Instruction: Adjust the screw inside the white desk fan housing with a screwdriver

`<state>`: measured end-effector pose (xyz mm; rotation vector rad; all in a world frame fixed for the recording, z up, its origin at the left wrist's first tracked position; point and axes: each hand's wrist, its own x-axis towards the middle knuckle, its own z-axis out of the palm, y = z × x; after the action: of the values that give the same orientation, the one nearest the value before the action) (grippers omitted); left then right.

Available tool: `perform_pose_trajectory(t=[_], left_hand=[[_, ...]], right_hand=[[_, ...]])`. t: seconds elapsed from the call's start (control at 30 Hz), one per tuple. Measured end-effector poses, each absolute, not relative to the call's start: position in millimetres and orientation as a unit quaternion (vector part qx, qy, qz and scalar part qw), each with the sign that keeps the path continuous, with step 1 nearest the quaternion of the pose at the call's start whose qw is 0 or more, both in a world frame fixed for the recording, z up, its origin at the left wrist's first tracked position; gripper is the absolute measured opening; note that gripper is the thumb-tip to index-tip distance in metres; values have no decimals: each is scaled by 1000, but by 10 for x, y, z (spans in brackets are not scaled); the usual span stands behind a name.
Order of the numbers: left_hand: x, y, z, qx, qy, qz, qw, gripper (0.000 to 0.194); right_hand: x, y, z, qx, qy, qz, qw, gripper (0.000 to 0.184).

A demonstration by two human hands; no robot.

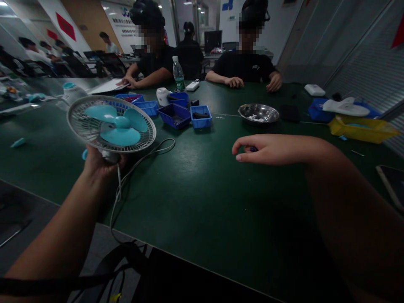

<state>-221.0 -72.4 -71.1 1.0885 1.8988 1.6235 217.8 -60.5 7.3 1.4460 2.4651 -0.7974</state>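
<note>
My left hand [97, 168] grips a small electric fan [121, 122] by the part below its grille. The fan has turquoise blades and a pale round cage, tilted to face up toward me. Its grey cord [135, 168] trails down over the table edge. Above the table on the right, my right hand [268, 150] is curled, thumb and fingers bent around a small dark purple piece [253, 149]. Most of that piece is hidden by the fingers, so its kind does not show.
On the green table [195, 189] stand several blue bins [174, 115], a metal bowl [259, 113] with white pieces, a water bottle [178, 75] and a yellow bin [362, 128]. A phone-like dark slab [391, 185] lies at right. Two people sit across the table.
</note>
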Motion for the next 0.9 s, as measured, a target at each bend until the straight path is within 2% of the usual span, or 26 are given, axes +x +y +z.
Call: perform_pose_trajectory(t=[0.07, 0.13, 0.37, 0.6, 0.77, 0.83, 0.9], left_hand=[[-2208, -738, -706, 361, 667, 578, 301, 78], [-2212, -748, -708, 337, 652, 580, 352, 77], [-2178, -785, -728, 317, 632, 585, 397, 72], [-1991, -807, -918, 391, 636, 573, 338, 69], [-1806, -864, -940, 436, 637, 590, 237, 61], [-1717, -925, -923, 459, 636, 585, 205, 63], [-1605, -1006, -918, 500, 630, 566, 181, 75]], right_hand=[[2177, -603, 70, 482, 831, -266, 82, 64], [2184, -595, 62, 477, 834, -267, 76, 63], [2196, -574, 49, 480, 828, -278, 88, 65], [2170, -590, 76, 492, 815, -289, 98, 65], [2173, -584, 89, 495, 815, -286, 99, 67], [2172, -574, 81, 495, 814, -286, 100, 67], [2173, -564, 66, 495, 814, -287, 98, 66]])
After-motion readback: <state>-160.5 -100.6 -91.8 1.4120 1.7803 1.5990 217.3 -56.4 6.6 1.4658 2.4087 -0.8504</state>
